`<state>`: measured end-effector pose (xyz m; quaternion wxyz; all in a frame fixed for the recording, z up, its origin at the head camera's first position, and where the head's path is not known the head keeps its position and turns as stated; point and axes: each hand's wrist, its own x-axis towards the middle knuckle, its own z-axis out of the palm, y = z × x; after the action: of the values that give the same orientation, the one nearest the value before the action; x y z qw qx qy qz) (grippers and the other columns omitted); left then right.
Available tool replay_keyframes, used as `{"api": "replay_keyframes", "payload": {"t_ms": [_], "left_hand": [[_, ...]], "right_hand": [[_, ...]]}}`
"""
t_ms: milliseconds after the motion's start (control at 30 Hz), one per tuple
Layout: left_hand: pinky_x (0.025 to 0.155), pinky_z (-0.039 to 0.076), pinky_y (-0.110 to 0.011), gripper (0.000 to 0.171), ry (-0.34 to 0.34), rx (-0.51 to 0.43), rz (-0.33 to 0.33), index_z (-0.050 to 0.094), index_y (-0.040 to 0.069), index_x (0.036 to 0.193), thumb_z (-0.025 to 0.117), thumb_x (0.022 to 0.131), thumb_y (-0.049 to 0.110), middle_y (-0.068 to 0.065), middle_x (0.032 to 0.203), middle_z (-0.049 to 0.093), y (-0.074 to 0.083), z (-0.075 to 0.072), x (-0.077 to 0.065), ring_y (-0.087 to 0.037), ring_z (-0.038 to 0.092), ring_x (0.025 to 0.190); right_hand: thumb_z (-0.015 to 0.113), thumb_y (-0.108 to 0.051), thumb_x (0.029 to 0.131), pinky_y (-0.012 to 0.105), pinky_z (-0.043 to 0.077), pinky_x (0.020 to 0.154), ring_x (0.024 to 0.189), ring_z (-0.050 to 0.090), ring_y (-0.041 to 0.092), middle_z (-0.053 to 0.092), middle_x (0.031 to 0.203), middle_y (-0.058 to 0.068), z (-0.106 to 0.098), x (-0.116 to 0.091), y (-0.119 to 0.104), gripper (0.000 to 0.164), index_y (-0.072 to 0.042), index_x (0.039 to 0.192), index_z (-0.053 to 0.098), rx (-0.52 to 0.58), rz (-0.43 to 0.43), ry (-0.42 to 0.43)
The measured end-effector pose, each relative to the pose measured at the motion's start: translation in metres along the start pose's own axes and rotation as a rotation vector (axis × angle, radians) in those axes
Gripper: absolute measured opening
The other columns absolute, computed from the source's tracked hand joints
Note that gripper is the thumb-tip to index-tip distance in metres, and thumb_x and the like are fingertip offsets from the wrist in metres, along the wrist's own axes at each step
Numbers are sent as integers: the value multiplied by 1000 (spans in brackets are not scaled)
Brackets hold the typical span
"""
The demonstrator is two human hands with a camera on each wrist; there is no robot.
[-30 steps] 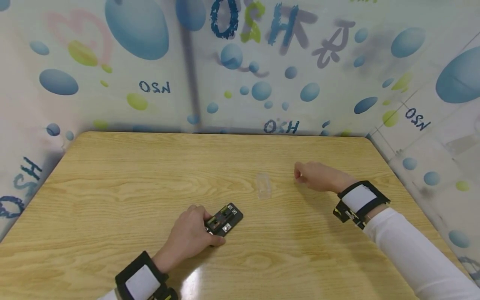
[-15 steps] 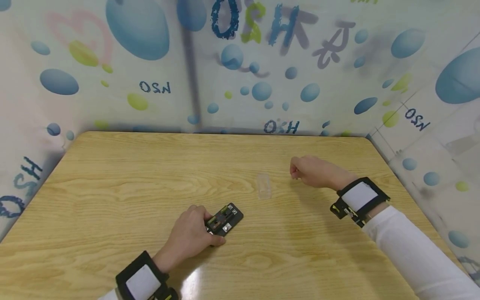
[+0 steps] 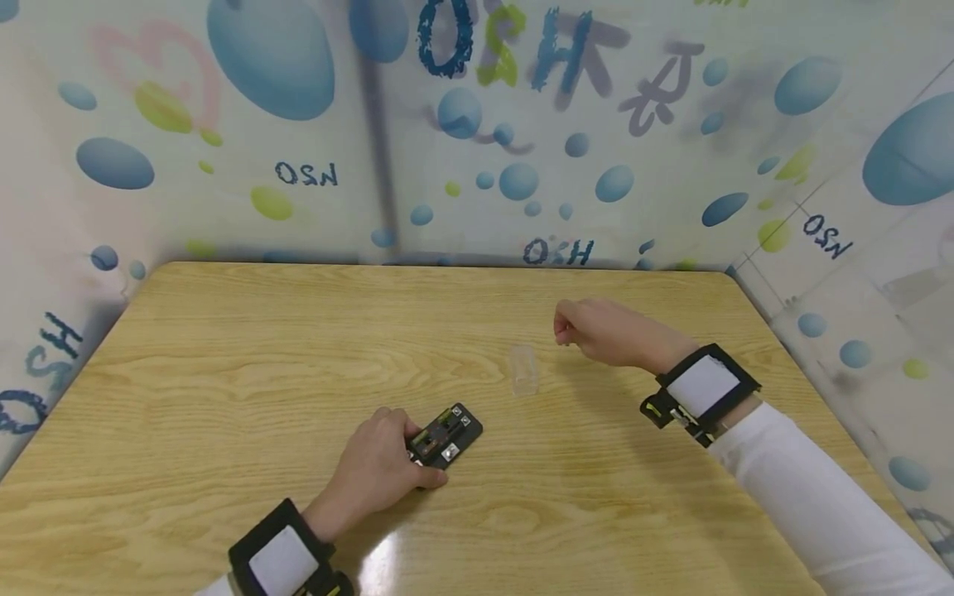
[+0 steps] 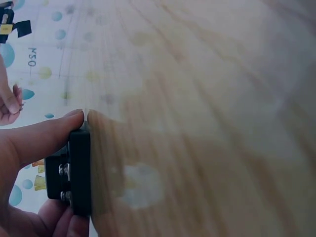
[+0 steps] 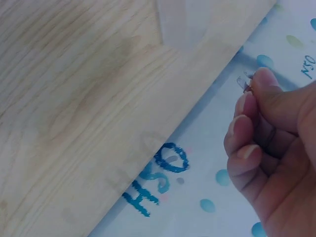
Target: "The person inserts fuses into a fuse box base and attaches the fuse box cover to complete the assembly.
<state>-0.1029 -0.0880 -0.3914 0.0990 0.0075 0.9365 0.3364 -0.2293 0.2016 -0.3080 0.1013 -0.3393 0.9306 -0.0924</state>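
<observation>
My left hand [image 3: 376,463] grips a small black rectangular block [image 3: 456,432] by its near end, low over the wooden table. White and coppery fittings show on its top. Seen from the left wrist, the block [image 4: 80,170] stands edge-on between thumb and fingers, with screw-like metal terminals [image 4: 63,170] on one face. My right hand [image 3: 607,331] is raised beyond a clear plastic piece [image 3: 524,370] lying on the table. In the right wrist view, thumb and forefinger pinch a tiny clear piece [image 5: 243,83] with a coppery bit; its exact kind cannot be made out.
The wooden table [image 3: 261,348] reaches back to a white wall [image 3: 462,215] printed with blue and green dots and letters. Black wrist mounts [image 3: 708,389] sit on both forearms. The table's far edge [image 5: 197,106] crosses the right wrist view.
My right hand has moved left and slightly farther back, closer to the clear plastic piece, still pinching the tiny piece. The left hand and black block have stayed put.
</observation>
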Motion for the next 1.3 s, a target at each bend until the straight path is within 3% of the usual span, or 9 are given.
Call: {"api": "replay_keyframes", "payload": {"t_ms": [300, 800, 1133, 1300], "left_hand": [[64, 40, -28, 62, -10, 1, -13, 67, 1, 99, 94, 54, 34, -6, 88, 57, 0, 0, 0, -18, 51, 76], [63, 40, -28, 61, -14, -6, -19, 67, 1, 98, 94, 54, 33, -6, 88, 57, -1, -1, 0, -18, 52, 75], [64, 40, -28, 61, -14, 1, -20, 66, 2, 97, 94, 54, 34, -6, 88, 57, -1, -1, 0, -18, 52, 76], [64, 40, -28, 60, -12, -5, -20, 67, 3, 97, 94, 53, 33, -6, 88, 57, -1, 0, 0, -18, 51, 76]], "right_hand": [[55, -12, 100, 29, 46, 68, 71, 52, 12, 65, 91, 4, -3, 10, -25, 5, -8, 100, 58, -57, -38, -21], [59, -11, 98, 27, 45, 69, 73, 50, 11, 59, 86, -1, -9, 24, -58, 3, -11, 96, 57, -101, -153, -17], [63, -13, 96, 25, 49, 70, 74, 56, 10, 63, 85, -1, 3, 36, -76, 5, -11, 94, 59, -149, -274, 16], [62, -14, 97, 25, 50, 71, 76, 57, 10, 62, 86, -2, 9, 40, -83, 5, -12, 95, 58, -123, -286, -20]]}}
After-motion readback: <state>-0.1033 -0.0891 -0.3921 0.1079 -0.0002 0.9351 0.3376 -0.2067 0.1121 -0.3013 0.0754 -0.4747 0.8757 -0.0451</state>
